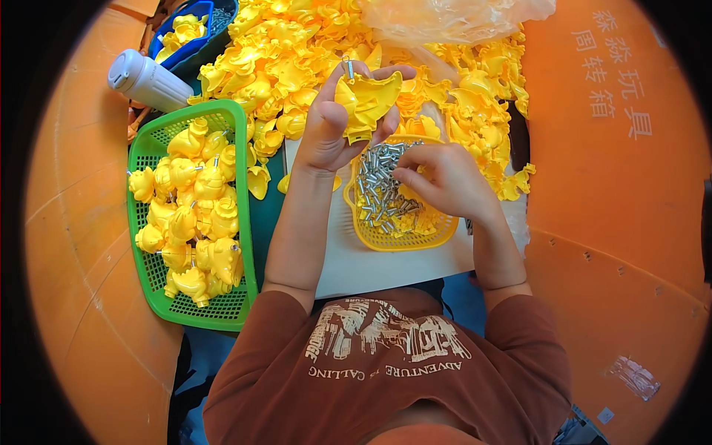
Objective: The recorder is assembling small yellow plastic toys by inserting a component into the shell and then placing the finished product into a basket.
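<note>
My left hand [330, 133] is raised and closed around a yellow plastic toy shell half [368, 102], its hollow side facing up. A small metal spring [349, 69] stands at the shell's upper edge, near my fingertips. Lower and to the right, my right hand [450, 180] hangs over a yellow basket [411, 244], thumb and fingers curled together. Whether anything is pinched there is hidden. Loose metal springs [377, 185] fill much of this basket, along with small yellow pieces [415, 221].
Left of my forearm, a green basket [242, 163] holds several yellow toy figures [194, 215]. A white tumbler [148, 80] leans behind it, near a blue bin [158, 46]. Yellow shells [278, 55] are heaped at the back under a clear plastic bag [452, 21]. Orange walls [608, 200] flank both sides.
</note>
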The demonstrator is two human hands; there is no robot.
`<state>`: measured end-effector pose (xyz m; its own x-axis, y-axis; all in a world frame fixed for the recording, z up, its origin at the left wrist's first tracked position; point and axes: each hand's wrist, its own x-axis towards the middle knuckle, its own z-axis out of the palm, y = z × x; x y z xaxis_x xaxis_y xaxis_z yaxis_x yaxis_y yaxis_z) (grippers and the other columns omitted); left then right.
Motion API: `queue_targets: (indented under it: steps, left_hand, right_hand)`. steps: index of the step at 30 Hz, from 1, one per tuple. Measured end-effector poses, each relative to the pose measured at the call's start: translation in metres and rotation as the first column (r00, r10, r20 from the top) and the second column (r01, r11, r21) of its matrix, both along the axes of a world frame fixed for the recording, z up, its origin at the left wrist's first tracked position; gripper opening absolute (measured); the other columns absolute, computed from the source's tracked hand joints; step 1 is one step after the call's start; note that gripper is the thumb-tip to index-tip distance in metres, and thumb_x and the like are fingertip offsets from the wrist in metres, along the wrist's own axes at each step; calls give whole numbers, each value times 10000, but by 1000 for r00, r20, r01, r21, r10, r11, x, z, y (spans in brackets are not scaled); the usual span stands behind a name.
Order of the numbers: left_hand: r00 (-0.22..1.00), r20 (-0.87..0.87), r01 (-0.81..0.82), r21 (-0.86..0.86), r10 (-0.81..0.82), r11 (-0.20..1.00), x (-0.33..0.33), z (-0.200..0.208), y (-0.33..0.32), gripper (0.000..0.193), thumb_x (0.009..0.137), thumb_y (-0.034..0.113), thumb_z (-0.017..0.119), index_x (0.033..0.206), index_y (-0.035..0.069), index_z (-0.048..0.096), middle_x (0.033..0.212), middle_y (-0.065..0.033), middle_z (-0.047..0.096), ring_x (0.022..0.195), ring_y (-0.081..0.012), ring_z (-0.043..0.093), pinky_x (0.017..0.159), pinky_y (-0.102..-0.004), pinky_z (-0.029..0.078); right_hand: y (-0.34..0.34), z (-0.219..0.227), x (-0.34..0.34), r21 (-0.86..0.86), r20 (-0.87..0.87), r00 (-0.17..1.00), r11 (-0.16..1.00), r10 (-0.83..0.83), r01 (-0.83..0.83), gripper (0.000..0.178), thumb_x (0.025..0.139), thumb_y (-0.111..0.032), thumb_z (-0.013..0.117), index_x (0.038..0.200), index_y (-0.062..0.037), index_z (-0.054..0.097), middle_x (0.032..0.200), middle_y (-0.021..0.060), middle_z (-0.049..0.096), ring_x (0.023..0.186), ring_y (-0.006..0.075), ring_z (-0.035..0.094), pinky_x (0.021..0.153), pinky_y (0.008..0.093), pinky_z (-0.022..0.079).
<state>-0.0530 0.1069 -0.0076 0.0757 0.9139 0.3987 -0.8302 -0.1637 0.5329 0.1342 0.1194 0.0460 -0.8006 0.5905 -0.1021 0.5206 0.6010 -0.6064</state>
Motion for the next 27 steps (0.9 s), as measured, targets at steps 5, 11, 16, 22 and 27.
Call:
queue_targets:
  steps: [5, 11, 16, 22, 27]
  left_hand:
    - [998, 52, -38, -35, 40, 999, 11, -2, 3, 661, 649, 544, 685, 1107, 132, 445, 1231, -197, 477, 769, -258, 616, 536, -236, 493]
    - [994, -60, -98, -151, 90, 984, 27, 0, -1, 678, 658, 517, 701, 1124, 118, 413, 1216, -164, 501, 859, -226, 608, 571, -255, 512]
    - [967, -207, -171, -94, 149, 981, 33, 1, 0, 665, 683, 479, 717, 1109, 75, 405, 1183, -157, 531, 901, -193, 598, 626, -267, 521]
    - [954, -243, -196, -66, 174, 978, 34, 4, -3, 676, 685, 454, 727, 1118, 60, 391, 1177, -184, 533, 956, -217, 598, 631, -267, 531]
    - [984, -130, -141, -119, 125, 983, 32, 4, -3, 709, 683, 438, 730, 1157, 65, 358, 1137, -197, 554, 891, -315, 630, 585, -283, 537]
  right_hand:
    - [-1, 3, 2, 154, -319, 934, 963, -164, 222, 104, 741, -86, 664, 830, -33, 650, 776, 101, 627, 673, 221, 583, 631, 324, 466]
    - [13, 26, -18, 541, -521, 853, 763, -25, 353, 171, 661, -61, 698, 829, -87, 674, 1003, 96, 573, 935, 299, 517, 792, 380, 437]
    - [11, 31, -21, 571, -383, 920, 762, -82, 305, 166, 631, -57, 696, 786, -110, 669, 1096, 92, 532, 1091, 333, 435, 889, 390, 392]
    - [19, 27, -20, 606, -330, 944, 763, -14, 223, 141, 640, -41, 686, 768, -67, 634, 1102, 91, 536, 1128, 354, 429, 897, 413, 390]
    - [27, 28, -9, 642, -574, 812, 672, 103, 369, 128, 663, 36, 661, 762, -24, 605, 866, 88, 613, 933, 298, 577, 778, 352, 463]
